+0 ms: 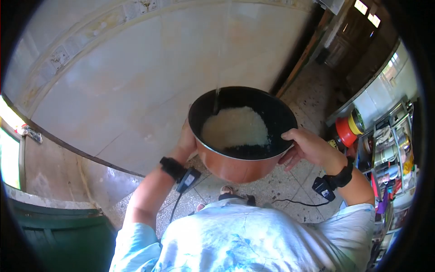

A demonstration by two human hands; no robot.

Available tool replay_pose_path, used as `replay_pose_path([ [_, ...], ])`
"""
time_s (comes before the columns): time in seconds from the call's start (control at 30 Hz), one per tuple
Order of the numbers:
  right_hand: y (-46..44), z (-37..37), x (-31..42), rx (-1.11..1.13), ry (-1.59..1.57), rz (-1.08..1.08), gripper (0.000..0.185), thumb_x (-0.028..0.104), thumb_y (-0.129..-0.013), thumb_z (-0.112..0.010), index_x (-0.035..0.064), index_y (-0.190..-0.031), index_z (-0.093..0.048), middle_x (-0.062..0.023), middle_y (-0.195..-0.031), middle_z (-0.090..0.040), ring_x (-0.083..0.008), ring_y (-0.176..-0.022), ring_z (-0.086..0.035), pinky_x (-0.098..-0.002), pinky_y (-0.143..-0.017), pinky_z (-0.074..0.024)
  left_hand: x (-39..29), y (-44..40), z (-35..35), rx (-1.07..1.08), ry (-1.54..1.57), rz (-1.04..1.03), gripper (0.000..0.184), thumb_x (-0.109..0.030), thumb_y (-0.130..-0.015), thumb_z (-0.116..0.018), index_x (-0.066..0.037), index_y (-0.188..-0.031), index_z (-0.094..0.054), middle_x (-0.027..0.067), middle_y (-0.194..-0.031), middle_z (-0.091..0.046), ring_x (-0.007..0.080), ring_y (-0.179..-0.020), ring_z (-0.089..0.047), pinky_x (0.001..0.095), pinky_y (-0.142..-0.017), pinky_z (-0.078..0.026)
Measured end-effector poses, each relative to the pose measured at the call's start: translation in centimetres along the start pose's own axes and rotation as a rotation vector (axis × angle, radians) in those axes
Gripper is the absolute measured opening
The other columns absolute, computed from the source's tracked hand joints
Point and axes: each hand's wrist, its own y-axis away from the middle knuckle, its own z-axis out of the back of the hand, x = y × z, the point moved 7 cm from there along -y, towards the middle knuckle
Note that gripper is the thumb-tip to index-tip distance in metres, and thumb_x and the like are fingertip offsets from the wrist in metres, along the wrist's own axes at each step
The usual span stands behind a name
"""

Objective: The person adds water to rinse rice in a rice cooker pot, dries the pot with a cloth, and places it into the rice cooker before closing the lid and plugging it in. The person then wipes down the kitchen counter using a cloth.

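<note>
Holding pot (pixel 240 167) — left grip (pixel 185 143), right grip (pixel 311 147) opposite

You can read no words, numbers or brand names from here. Your left wrist device (pixel 188 179) carries a small pale mark on its dark face, too tiny to make out. Your right wrist device (pixel 323 188) bears a similar light mark, equally illegible to you. Over on the crowded shelves (pixel 390 156), whatever print the goods may carry is too small and blurred for you to tell, as with the red-and-white packet (pixel 30 133) at your far left.
</note>
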Motion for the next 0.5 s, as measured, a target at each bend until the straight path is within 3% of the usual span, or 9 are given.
replay_pose_path([
  [0.03, -0.3, 0.0, 0.0, 0.005, 0.001, 0.009, 0.047, 0.034, -0.079, -0.043, -0.0035, -0.107, -0.044, -0.0193, -0.091, -0.054, -0.0289, -0.07, -0.059, -0.0368, -0.056, -0.0528, -1.5, -1.0, -0.9, -0.018, -0.002, -0.036, 0.048, -0.039, -0.09, -0.029, -0.001, -0.117, -0.043, 0.0087, -0.112, -0.049, 0.017, -0.099, -0.048, 0.0285, -0.087, -0.038],
  [0.1, -0.3, 0.4, 0.2, -0.017, -0.226, 0.083, 0.039, 0.019, -0.077, -0.044, -0.0043, -0.108, -0.042, -0.0188, -0.092, -0.054, -0.0297, -0.072, -0.059, -0.0424, -0.058, -0.0528, -3.3, -2.6, -2.2, -0.011, -0.014, -0.018, 0.051, -0.041, -0.09, -0.027, -0.001, -0.116, -0.044, 0.0088, -0.11, -0.051, 0.0169, -0.097, -0.049, 0.0278, -0.086, -0.038],
  [0.23, -0.1, 1.5, -0.8, -0.114, -0.374, 0.127, 0.038, 0.014, -0.076, -0.046, -0.0036, -0.109, -0.041, -0.0174, -0.09, -0.056, -0.0298, -0.075, -0.059, -0.0454, -0.059, -0.0527, -2.4, -4.6, -3.8, -0.003, 0.016, 0.043, 0.054, -0.044, -0.09, -0.025, -0.001, -0.112, -0.047, 0.0092, -0.105, -0.053, 0.0159, -0.095, -0.049, 0.0275, -0.086, -0.038],
  [0.27, 0.2, 1.8, -1.1, -0.124, -0.366, 0.131, 0.038, 0.013, -0.076, -0.046, -0.0021, -0.11, -0.041, -0.0169, -0.095, -0.055, -0.0307, -0.081, -0.057, -0.0478, -0.059, -0.052, -1.7, -4.1, -3.8, -0.005, 0.018, 0.055, 0.054, -0.044, -0.09, -0.025, -0.001, -0.112, -0.047, 0.0092, -0.105, -0.053, 0.0159, -0.095, -0.049, 0.0275, -0.086, -0.038],
  [0.33, 0.3, 2.0, -1.1, -0.132, -0.353, 0.136, 0.038, 0.012, -0.076, -0.045, -0.0007, -0.112, -0.041, -0.0163, -0.1, -0.054, -0.0316, -0.088, -0.055, -0.0501, -0.06, -0.0513, -2.8, -2.7, -4.6, -0.051, -0.27, -0.151, 0.051, -0.042, -0.09, -0.024, -0.001, -0.112, -0.047, 0.0088, -0.105, -0.053, 0.0156, -0.094, -0.049, 0.0276, -0.085, -0.038],
  [0.37, 0.4, 2.0, -1.5, -0.13, -0.327, 0.098, 0.039, 0.012, -0.077, -0.046, -0.0006, -0.113, -0.04, -0.016, -0.1, -0.054, -0.0306, -0.087, -0.056, -0.0488, -0.059, -0.0518, -1.1, -2.3, -4.1, -0.113, -0.078, -0.082, 0.04, -0.033, -0.088, -0.037, -0.001, -0.111, -0.046, 0.0097, -0.106, -0.053, 0.017, -0.094, -0.049, 0.0284, -0.083, -0.039],
  [0.4, 0.5, 2.1, -1.8, -0.129, -0.301, 0.059, 0.039, 0.013, -0.077, -0.046, -0.0004, -0.114, -0.039, -0.0158, -0.099, -0.053, -0.0295, -0.086, -0.056, -0.0475, -0.059, -0.0523, 0.5, -1.9, -3.2, -0.112, -0.075, -0.078, 0.04, -0.033, -0.088, -0.037, -0.001, -0.111, -0.046, 0.0097, -0.106, -0.053, 0.017, -0.094, -0.049, 0.0284, -0.083, -0.039],
  [0.5, 0.2, 1.0, -1.4, -0.119, -0.147, 0.034, 0.038, 0.016, -0.078, -0.046, 0.0004, -0.113, -0.041, -0.0153, -0.099, -0.054, -0.0278, -0.084, -0.057, -0.0445, -0.056, -0.0531, 5.4, -0.1, 1.5, -0.1, -0.261, -0.081, 0.041, -0.015, -0.075, -0.058, -0.001, -0.112, -0.044, 0.0133, -0.11, -0.05, 0.0199, -0.099, -0.047, 0.0303, -0.083, -0.039],
])
